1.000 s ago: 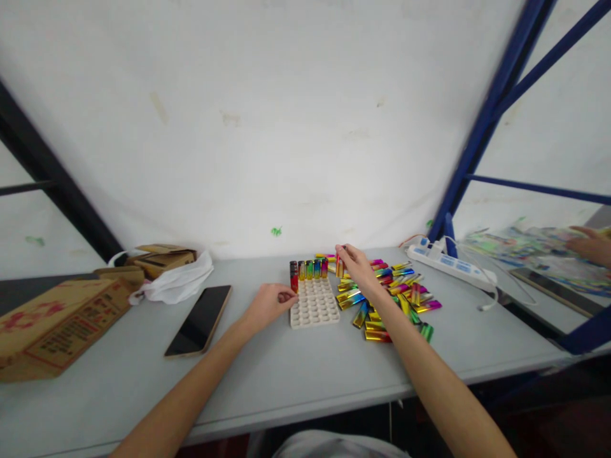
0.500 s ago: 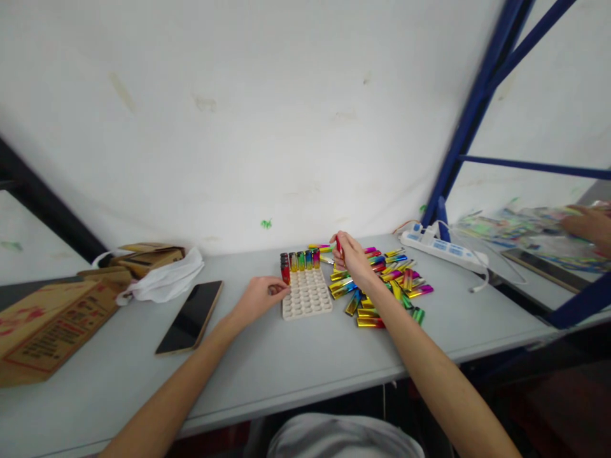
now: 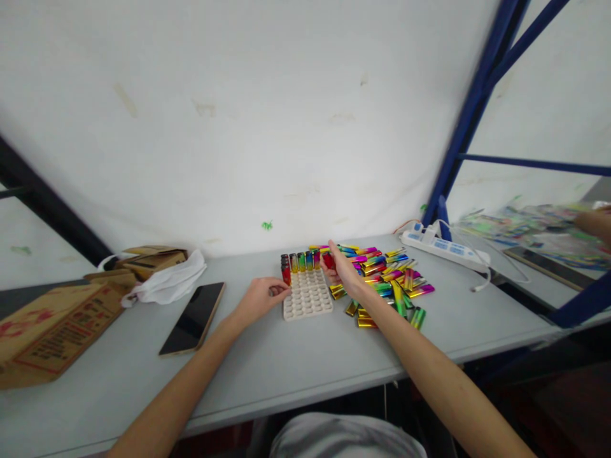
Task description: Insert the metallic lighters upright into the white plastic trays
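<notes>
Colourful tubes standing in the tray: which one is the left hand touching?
The red tube at the row's left end; the left hand touches only it.

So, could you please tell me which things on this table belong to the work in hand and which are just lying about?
In use:
- white holed tray, steadied by left hand
- upright coloured tubes in its far row
- red tube in right hand
- loose tube pile

Lying about:
- phone
- cardboard boxes
- white bag
- power strip

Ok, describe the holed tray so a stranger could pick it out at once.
On the grey table, between the person's two hands, lies a pale tray dotted with round holes. Unlike the shiny loose tubes heaped to its right, it is matte, with upright tubes along its far edge.
</notes>
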`<move>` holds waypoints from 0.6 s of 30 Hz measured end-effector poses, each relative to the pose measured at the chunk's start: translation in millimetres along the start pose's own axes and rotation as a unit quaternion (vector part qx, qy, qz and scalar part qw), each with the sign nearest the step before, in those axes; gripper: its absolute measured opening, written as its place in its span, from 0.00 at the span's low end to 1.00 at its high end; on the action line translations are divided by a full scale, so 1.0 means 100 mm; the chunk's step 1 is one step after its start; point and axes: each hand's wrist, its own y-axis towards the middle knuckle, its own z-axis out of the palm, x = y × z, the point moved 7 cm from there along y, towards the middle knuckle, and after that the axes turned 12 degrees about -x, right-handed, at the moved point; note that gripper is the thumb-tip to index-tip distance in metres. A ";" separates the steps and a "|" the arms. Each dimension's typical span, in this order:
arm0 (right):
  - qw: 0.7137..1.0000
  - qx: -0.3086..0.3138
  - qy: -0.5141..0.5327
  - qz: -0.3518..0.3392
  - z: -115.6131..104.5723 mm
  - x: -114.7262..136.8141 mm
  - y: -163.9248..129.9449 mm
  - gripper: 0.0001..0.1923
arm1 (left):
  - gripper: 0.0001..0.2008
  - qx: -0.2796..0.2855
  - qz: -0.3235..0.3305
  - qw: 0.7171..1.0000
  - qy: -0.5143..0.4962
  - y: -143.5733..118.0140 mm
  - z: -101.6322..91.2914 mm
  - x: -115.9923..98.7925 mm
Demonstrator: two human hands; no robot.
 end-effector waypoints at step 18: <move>0.999 0.010 -0.018 0.044 0.19 -0.25 -0.03 0.26 | 0.18 0.013 -0.007 1.000 -0.025 0.00 0.03 0.06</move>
